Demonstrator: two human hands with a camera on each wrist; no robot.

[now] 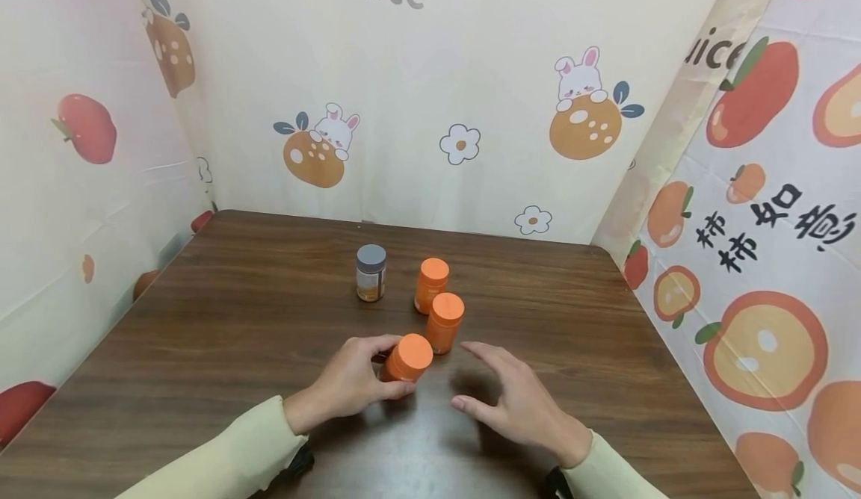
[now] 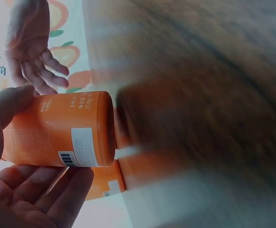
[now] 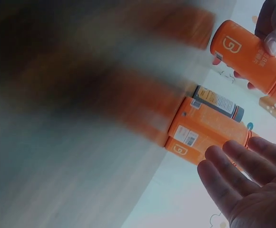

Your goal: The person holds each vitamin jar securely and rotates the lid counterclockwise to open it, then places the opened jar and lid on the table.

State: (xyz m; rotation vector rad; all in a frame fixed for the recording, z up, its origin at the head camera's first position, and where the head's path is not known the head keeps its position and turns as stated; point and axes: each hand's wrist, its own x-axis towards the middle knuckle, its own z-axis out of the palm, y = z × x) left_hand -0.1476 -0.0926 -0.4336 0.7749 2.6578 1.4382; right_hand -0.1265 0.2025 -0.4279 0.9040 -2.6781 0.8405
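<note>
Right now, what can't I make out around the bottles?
Head view: print on the grey-capped jar, too small to read.
Head view: part of the held orange bottle, covered by the left hand.
Left wrist view: most of a standing orange bottle, behind the held one and the fingers.
Right wrist view: tabletop grain, blurred; the left hand, cut off by the right edge.

A grey-lidded jar [image 1: 371, 279] stands on the brown surface [image 1: 202, 312] over there, pale cloth [image 1: 417, 58] behind it printed with rabbits [image 1: 578, 84], fruit [image 1: 584, 137] and flowers [image 1: 460, 145].
</note>
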